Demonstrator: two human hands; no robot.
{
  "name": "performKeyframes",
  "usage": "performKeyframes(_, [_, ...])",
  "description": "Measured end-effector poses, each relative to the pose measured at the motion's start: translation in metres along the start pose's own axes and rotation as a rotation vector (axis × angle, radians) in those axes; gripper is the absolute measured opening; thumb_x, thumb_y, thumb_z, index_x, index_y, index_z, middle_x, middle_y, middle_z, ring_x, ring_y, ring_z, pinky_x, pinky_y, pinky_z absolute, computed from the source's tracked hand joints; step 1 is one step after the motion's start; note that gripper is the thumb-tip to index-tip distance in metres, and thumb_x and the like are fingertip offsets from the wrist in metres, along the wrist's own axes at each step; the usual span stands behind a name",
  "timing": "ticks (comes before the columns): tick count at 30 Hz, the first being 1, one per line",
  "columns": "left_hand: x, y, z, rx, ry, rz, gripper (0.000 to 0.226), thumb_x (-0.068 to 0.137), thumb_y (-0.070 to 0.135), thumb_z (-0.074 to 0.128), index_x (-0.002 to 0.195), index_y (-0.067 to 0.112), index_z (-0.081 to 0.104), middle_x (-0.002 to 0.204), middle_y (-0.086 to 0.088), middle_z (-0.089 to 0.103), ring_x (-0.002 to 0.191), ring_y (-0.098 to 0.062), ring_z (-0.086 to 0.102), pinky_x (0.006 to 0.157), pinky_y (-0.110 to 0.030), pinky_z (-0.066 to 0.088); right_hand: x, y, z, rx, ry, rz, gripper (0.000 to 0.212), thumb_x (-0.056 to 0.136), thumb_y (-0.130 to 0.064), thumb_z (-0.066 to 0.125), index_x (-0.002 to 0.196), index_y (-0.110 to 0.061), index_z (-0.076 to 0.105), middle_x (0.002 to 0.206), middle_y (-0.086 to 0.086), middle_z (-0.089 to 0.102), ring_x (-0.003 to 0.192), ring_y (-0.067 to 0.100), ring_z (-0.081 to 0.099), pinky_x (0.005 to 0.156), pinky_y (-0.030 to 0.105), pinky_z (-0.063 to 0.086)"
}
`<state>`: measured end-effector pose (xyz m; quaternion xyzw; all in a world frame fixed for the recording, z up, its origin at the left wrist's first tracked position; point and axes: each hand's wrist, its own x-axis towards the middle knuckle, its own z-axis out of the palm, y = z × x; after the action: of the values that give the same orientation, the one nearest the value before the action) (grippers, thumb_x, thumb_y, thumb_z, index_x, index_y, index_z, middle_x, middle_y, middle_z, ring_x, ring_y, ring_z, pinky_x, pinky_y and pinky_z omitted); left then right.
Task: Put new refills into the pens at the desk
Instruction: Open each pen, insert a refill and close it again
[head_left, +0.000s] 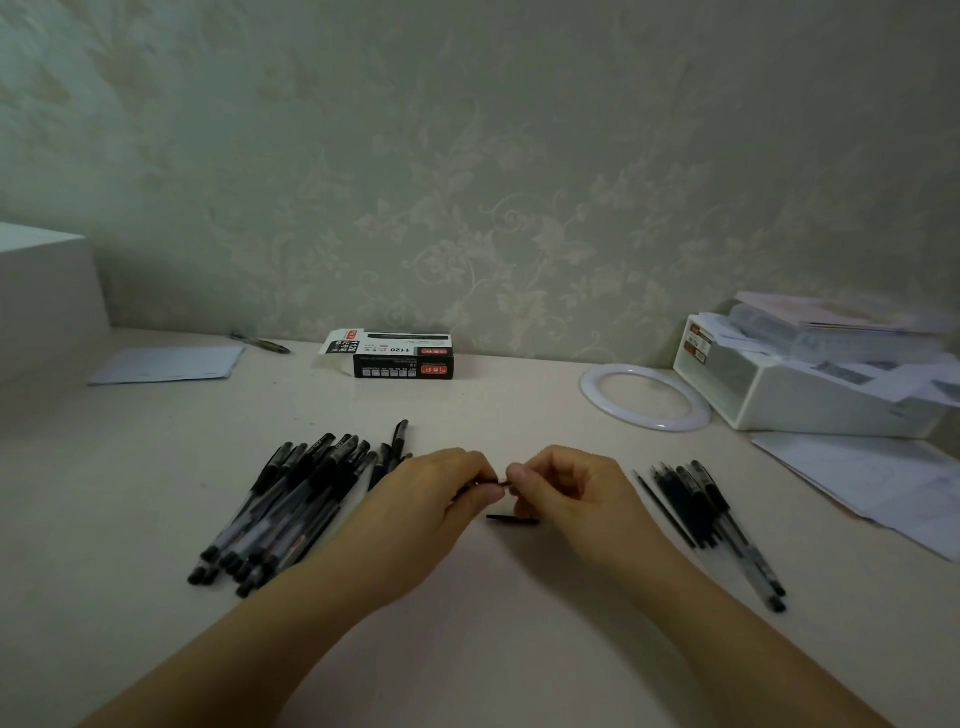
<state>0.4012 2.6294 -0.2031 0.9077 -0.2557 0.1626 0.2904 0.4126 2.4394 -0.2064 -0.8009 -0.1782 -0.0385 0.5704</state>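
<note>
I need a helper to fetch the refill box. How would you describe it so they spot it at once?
Look along the desk's far edge by the wallpapered wall. The black carton lies flat there, between a grey envelope and a white ring. Only it shows white "1120" print and red labels.

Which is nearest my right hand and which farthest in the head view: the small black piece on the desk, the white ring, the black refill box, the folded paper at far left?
From the right hand:
1. Small black piece, just beneath the fingers.
2. White ring, behind it to the right.
3. Black refill box, back centre by the wall.
4. Folded paper, far back left.
</note>
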Motion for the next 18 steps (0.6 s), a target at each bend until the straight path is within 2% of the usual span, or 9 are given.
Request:
performKeyframes(3, [-0.0006,-0.0012,0.0009,0.023,-0.009,0.004,0.019,0.097,0.04,0.046,0.095,0.029,0.062,0.081,0.016,0.058,0.077,0.0,0.052,0.064,-0.016,0.037,0.0005,0.001,-0.003,-0.004,-0.034,-0.01,0.003,0.088,-0.024,0.072,0.085,-0.024,0.072,0.079,-0.005,0.074,0.074,0.006,0.069,0.068,0.016,0.05])
performKeyframes(4, [-0.0005,-0.0017,0.0011,0.028,-0.009,0.003,0.019,0.097,0.04,0.046,0.094,0.03,0.061,0.081,0.016,0.057,0.077,0.0,0.052,0.064,-0.016,0.037,0.0012,0.0014,-0.0039,-0.003,-0.038,-0.019,0.006,0.087,-0.019,0.073,0.087,-0.025,0.072,0.084,-0.006,0.074,0.077,0.006,0.068,0.069,0.017,0.052])
performKeyframes(7, [-0.0004,-0.0019,0.0012,0.029,-0.007,0.0,0.019,0.096,0.04,0.045,0.094,0.031,0.061,0.081,0.017,0.057,0.078,0.0,0.052,0.064,-0.015,0.036,0.001,0.0008,-0.0024,-0.004,-0.033,-0.005,0.011,0.087,-0.028,0.073,0.096,-0.034,0.07,0.094,-0.014,0.072,0.083,0.006,0.068,0.074,0.017,0.054])
performKeyframes(10, [-0.0007,-0.001,0.0018,0.021,-0.012,0.012,0.02,0.096,0.041,0.045,0.095,0.03,0.061,0.083,0.016,0.058,0.079,0.0,0.052,0.064,-0.016,0.038,-0.0001,0.0011,0.0004,-0.026,-0.025,0.005,0.014,0.088,-0.041,0.067,0.091,-0.028,0.071,0.085,-0.011,0.074,0.079,0.003,0.068,0.07,0.015,0.051])
performKeyframes(12, [-0.001,-0.0008,0.0024,0.02,-0.015,0.015,0.019,0.096,0.041,0.045,0.095,0.03,0.061,0.082,0.017,0.057,0.079,0.001,0.052,0.064,-0.015,0.037,-0.0001,0.0009,0.0003,-0.011,-0.038,0.016,0.013,0.09,-0.035,0.068,0.086,-0.023,0.072,0.077,-0.006,0.074,0.075,0.005,0.069,0.068,0.016,0.05])
performKeyframes(15, [-0.001,-0.0014,0.0029,0.026,-0.014,0.011,0.019,0.097,0.041,0.045,0.096,0.031,0.061,0.083,0.017,0.058,0.078,0.0,0.052,0.065,-0.016,0.038,0.0011,0.001,-0.0024,-0.004,-0.053,-0.001,0.003,0.088,-0.023,0.071,0.086,-0.025,0.072,0.082,-0.005,0.074,0.077,0.009,0.07,0.07,0.018,0.052])
performKeyframes(18, [-0.001,-0.0021,0.0025,0.016,0.001,0.011,0.02,0.097,0.04,0.045,0.095,0.029,0.062,0.081,0.017,0.058,0.077,-0.001,0.053,0.066,-0.019,0.041,0.0012,0.0006,-0.0021,0.035,-0.045,0.011,0.011,0.086,-0.028,0.074,0.095,-0.034,0.071,0.092,-0.008,0.074,0.08,0.008,0.069,0.072,0.016,0.053])
